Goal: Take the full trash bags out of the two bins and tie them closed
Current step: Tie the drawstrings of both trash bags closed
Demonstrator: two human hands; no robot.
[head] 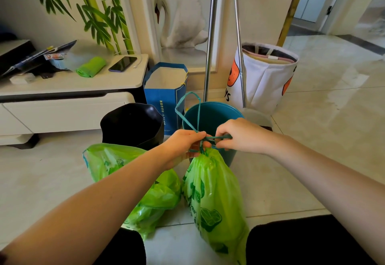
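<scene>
1. Both hands, left [185, 141] and right [237, 135], pinch the thin teal drawstring [196, 114] on the crinkly green bag [214, 191], which sits on the floor.
2. Second bag [116, 160] slumps beside it (mouth open).
3. Round teal bin [210, 114] and black bin [133, 123] stand behind.

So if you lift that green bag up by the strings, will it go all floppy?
Probably floppy: the green bag is thin crinkled plastic, gathered at the neck where the left hand and right hand pinch the drawstring. It bulges full, so it likely hangs and sways. It may feel slippery, since the film looks glossy.
</scene>
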